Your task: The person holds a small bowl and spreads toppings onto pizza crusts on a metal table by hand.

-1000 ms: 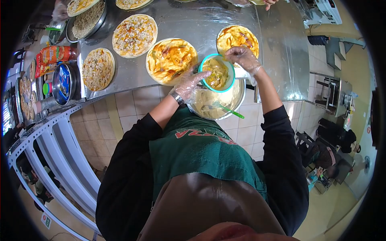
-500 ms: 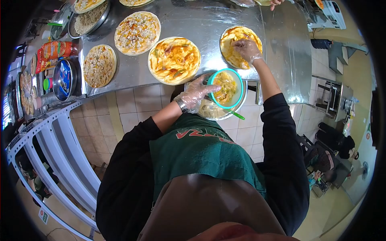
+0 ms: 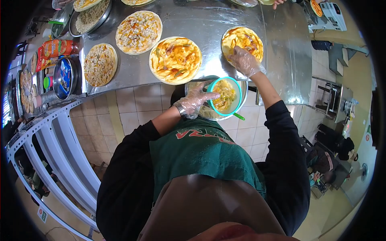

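Note:
My left hand [image 3: 194, 101], in a clear plastic glove, grips a teal-rimmed bowl [image 3: 240, 95] by its left side, thumb over the rim. Pale yellow sliced vegetables [image 3: 222, 93] fill part of it. Beneath that bowl is a larger metal bowl [image 3: 210, 117], with a green handle [image 3: 239, 116] sticking out. My gloved right hand [image 3: 246, 62] is over the lower edge of a sauced pizza [image 3: 246, 37], fingers bunched together; what they hold, if anything, is hidden. Left of it lies another pizza [image 3: 175, 60] with sauce and a few vegetable strips.
Pizzas with crumbly white topping [image 3: 138, 32] lie further left on the steel table [image 3: 213, 18]. A metal bowl of crumbled topping [image 3: 90, 20] stands at the back left. Below the table's left end is a grey metal rack [image 3: 66, 148]. Another person's hand [image 3: 277, 3] shows at the top edge.
My right hand has drawn back from the pizza's middle to its lower edge, uncovering sauce and strips. The teal-rimmed bowl has tilted and shifted slightly left and down in my left hand.

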### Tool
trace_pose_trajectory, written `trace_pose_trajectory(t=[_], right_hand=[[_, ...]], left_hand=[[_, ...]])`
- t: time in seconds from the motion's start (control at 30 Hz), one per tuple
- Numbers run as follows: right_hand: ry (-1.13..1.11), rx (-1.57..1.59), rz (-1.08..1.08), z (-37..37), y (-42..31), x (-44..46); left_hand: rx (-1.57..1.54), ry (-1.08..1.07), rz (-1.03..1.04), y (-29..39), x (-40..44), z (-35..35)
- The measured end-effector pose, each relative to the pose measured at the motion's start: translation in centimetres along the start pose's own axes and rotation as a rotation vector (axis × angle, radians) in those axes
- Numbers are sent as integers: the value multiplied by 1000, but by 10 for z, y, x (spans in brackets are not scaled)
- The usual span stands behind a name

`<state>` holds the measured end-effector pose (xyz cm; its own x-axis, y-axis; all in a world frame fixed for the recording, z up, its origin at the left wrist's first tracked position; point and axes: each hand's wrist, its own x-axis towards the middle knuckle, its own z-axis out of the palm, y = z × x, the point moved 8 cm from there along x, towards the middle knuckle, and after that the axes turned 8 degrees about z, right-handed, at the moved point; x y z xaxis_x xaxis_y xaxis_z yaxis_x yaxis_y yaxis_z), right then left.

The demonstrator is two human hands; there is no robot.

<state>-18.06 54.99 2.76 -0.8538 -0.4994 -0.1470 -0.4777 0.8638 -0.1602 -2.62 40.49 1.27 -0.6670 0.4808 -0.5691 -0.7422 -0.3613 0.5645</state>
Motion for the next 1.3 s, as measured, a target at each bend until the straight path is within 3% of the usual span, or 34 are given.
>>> trace_pose_trajectory(t=[0.23, 0.33, 0.47, 0.57, 0.67, 0.73, 0.8, 0.87, 0.97, 1.1, 1.17, 1.3], right_hand=[[104, -205, -86, -14, 5, -6], [218, -129, 13, -22, 23, -11], [158, -103, -37, -12, 26, -13], [129, 60, 104, -17, 36, -13], [284, 278, 197, -34, 53, -18], [230, 623, 452, -45, 54, -33], [238, 574, 346, -63, 24, -44], [-17, 677, 259, -70, -24, -53], [38, 467, -45, -69, -73, -72], [-50, 227, -58, -38, -99, -83], [69, 142, -136, -35, -110, -86], [116, 192, 0, -23, -104, -84]], left_hand=[[-13, -9, 19, -6, 2, -3], [-10, -11, 23, -6, 1, -3], [-5, -8, 22, -1, -2, -2], [59, 5, 43, -1, 3, -10], [-41, 12, 99, 5, 2, -12], [-29, 10, 132, 15, -2, -11], [0, -17, 203, 21, 2, -13], [25, -29, 226, 27, 1, -8], [47, -27, 235, 24, 10, -13], [74, -52, 225, 22, 13, -8], [70, -77, 246, 16, 16, -8], [99, -105, 247, 14, 14, 0]])
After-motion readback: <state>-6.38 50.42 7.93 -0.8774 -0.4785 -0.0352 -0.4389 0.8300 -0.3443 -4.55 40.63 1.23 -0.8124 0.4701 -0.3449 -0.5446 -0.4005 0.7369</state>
